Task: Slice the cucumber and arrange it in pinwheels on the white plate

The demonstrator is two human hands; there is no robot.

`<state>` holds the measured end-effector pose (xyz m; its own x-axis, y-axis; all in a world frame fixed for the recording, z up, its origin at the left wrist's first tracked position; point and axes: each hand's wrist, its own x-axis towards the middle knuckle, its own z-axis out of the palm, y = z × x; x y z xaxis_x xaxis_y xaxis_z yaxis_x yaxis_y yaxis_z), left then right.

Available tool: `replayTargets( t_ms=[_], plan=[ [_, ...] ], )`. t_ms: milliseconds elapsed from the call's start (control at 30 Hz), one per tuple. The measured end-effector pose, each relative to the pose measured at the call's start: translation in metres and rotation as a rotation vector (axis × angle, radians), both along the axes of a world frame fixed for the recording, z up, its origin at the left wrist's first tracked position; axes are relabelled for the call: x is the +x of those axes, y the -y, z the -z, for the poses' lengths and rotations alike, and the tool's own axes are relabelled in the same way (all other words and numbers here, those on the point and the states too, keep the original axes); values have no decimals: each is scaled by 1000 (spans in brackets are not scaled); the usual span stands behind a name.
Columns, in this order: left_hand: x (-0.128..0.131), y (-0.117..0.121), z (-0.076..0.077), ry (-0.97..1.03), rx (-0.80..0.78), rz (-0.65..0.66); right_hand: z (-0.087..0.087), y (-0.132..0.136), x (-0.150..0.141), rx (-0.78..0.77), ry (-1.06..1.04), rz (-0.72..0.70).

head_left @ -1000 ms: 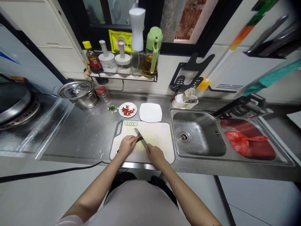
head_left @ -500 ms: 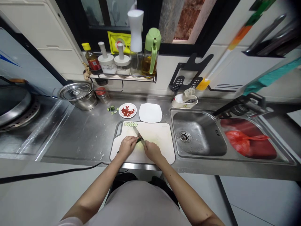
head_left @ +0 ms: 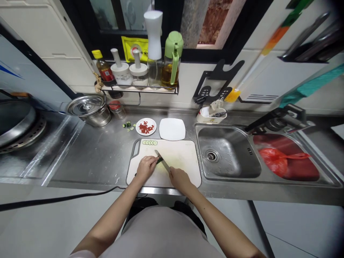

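On the white cutting board (head_left: 185, 154), my left hand (head_left: 146, 167) is closed over a dark green cucumber (head_left: 159, 160), most of which is hidden under the fingers and palm. My right hand (head_left: 179, 178) grips a knife (head_left: 163, 163) by its handle, the blade slanting up and left across the cucumber's exposed end. Whether the edge is in the flesh I cannot tell. Overlapping cucumber slices (head_left: 149, 142) lie in a row near the board's top left. Behind the board are a round plate (head_left: 138, 132) of chopped red pieces and a white square plate (head_left: 172, 129).
Green scraps (head_left: 128, 125) lie left of the round plate, near a lidded steel pot (head_left: 98, 116) and a red-capped jar (head_left: 117, 109). A double sink (head_left: 228, 154) is on the right, with a red bag (head_left: 274, 163) in it. Bottles stand on a rack (head_left: 139, 88) above.
The knife in my right hand goes up and left, then draws back down and right across the cucumber. My left hand stays on the cucumber. The view shifts slightly.
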<state>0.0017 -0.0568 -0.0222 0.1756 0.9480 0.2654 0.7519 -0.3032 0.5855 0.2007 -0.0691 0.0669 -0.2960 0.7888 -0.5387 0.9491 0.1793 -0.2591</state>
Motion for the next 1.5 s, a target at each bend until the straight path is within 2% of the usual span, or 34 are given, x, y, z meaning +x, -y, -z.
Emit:
replayTargets(
  t_ms=[200,400,1233,1500],
  plan=[
    [0,-1,0,12,-2,3,-4,3,6,-29,4,1],
    [-1,-2,0,5,2,16,-2,-5,-3,-29,26,-16],
    [-1,-1,2,-7,9,1,29,-14,-25,83,7,-8],
    [-1,-1,1,6,14,3,27,-24,-31,81,-24,-27]
  ],
)
